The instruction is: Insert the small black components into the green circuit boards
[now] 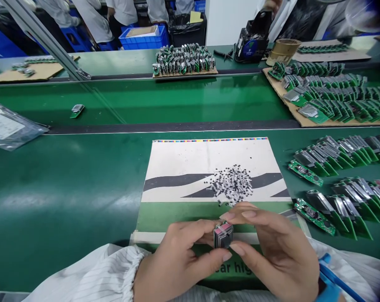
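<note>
Low over the front of a printed cardboard sheet (pixel 177 216), my left hand (pixel 180 251) pinches a small circuit-board module (pixel 223 235) between thumb and fingers. It is seen end-on as a grey block with a pink patch and thin pale strips on top. My right hand (pixel 276 247) closes on the same module from the other side, thumb at its lower edge and fingertips at its top. Whether a tiny part sits between those fingertips is hidden. Just beyond lies a pile of tiny black-and-white parts (pixel 232 184) on the sheet.
Rows of green circuit boards (pixel 337 201) stand at right, with more on a cardboard tray (pixel 298 119) behind them. Across the green channel sits another board cluster (pixel 185 61). A plastic bag (pixel 12 126) and a lone board (pixel 77 110) lie left. A blue wrist strap (pixel 330 272) circles my right wrist.
</note>
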The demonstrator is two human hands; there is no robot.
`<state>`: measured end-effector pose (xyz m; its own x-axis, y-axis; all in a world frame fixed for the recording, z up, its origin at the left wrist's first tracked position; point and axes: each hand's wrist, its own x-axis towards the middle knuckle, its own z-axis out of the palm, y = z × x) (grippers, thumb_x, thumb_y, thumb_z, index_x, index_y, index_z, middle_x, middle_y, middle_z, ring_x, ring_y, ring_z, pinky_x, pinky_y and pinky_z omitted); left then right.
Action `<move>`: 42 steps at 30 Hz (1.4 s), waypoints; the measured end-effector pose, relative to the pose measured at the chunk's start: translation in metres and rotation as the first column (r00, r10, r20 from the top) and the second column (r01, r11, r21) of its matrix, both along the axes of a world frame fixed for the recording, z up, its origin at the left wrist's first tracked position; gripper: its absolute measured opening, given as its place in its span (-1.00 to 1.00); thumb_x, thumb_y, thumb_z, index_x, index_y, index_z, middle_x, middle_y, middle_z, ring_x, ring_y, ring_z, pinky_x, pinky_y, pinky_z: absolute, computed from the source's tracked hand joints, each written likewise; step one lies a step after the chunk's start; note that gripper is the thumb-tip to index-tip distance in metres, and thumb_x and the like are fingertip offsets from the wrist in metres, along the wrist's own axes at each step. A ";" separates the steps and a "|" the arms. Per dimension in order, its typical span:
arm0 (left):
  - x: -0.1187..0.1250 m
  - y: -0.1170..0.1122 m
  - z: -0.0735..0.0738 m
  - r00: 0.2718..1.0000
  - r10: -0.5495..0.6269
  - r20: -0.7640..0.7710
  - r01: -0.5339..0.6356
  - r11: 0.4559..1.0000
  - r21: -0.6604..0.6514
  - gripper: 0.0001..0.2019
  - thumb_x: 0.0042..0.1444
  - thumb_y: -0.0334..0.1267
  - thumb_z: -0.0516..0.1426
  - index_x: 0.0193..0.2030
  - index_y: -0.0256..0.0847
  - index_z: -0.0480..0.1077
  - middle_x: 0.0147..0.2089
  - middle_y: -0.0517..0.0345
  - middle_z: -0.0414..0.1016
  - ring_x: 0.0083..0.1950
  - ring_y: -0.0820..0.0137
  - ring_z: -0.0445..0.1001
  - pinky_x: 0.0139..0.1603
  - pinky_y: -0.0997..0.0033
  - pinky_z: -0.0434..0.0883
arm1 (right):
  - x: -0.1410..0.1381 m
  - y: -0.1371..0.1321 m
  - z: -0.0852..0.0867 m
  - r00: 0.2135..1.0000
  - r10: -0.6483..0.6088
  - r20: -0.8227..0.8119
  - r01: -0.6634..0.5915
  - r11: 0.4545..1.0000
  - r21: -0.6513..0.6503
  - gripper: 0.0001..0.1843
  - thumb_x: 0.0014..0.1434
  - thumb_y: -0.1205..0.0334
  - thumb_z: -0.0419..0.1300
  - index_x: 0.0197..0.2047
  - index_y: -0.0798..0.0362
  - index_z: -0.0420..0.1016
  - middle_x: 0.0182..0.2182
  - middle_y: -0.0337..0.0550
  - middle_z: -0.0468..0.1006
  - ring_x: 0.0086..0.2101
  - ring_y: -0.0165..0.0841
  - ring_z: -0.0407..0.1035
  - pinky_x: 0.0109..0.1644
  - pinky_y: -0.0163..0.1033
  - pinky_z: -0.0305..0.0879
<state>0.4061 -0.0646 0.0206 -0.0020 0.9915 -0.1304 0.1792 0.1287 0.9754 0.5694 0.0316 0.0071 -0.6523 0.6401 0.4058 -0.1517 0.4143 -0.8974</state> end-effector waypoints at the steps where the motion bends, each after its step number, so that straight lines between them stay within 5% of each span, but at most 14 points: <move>1: 0.000 0.000 0.000 1.000 0.003 -0.002 -0.003 1.000 0.005 -0.75 0.15 -0.31 0.18 -0.01 -0.18 0.46 -0.25 0.12 0.59 -0.29 0.39 0.57 -0.24 0.56 0.50 | 0.000 0.000 0.000 1.000 0.002 -0.013 -0.002 1.000 -0.012 -0.48 0.13 0.55 0.18 0.11 -0.05 0.26 -0.11 -0.15 0.55 -0.02 -0.28 0.40 0.11 -0.15 0.39; 13: 0.002 -0.001 0.001 0.976 0.018 -0.217 0.025 0.981 0.195 -0.74 0.06 -0.40 0.24 -0.08 -0.21 0.43 -0.33 0.20 0.57 -0.38 0.47 0.53 -0.34 0.65 0.42 | -0.004 0.001 0.002 0.995 0.063 -0.079 -0.070 0.994 -0.083 -0.42 0.11 0.66 0.14 0.08 -0.10 0.28 -0.23 -0.20 0.51 -0.15 -0.31 0.42 -0.08 -0.15 0.44; 26: 0.000 -0.006 -0.007 0.899 -0.032 -0.436 0.163 0.950 0.265 -0.80 0.19 -0.30 0.14 -0.05 -0.20 0.32 -0.28 0.17 0.55 -0.34 0.39 0.53 -0.35 0.50 0.44 | -0.006 0.000 0.002 0.996 0.057 -0.064 -0.063 0.992 -0.110 -0.54 0.15 0.61 0.18 -0.01 -0.09 0.33 -0.28 -0.22 0.53 -0.23 -0.34 0.43 -0.16 -0.15 0.46; 34: -0.003 -0.001 -0.014 0.795 0.084 -0.600 0.242 0.863 0.443 -0.77 0.26 -0.31 0.06 0.04 -0.29 0.26 -0.30 0.06 0.58 -0.38 0.33 0.57 -0.38 0.42 0.50 | -0.004 -0.001 0.001 0.998 0.007 0.056 0.001 0.990 -0.138 -0.67 0.17 0.47 0.24 -0.11 -0.15 0.33 -0.31 -0.26 0.54 -0.23 -0.33 0.48 -0.21 -0.22 0.52; 42: -0.007 0.002 -0.012 0.877 0.111 -0.468 0.186 0.819 0.543 -0.63 0.24 -0.34 0.09 0.18 -0.22 0.22 -0.30 0.08 0.60 -0.46 0.41 0.53 -0.48 0.51 0.48 | 0.003 0.012 0.000 0.995 0.078 -0.060 -0.076 0.997 0.031 -0.47 0.12 0.42 0.31 0.07 -0.18 0.26 -0.14 -0.16 0.45 -0.13 -0.27 0.42 -0.10 -0.12 0.49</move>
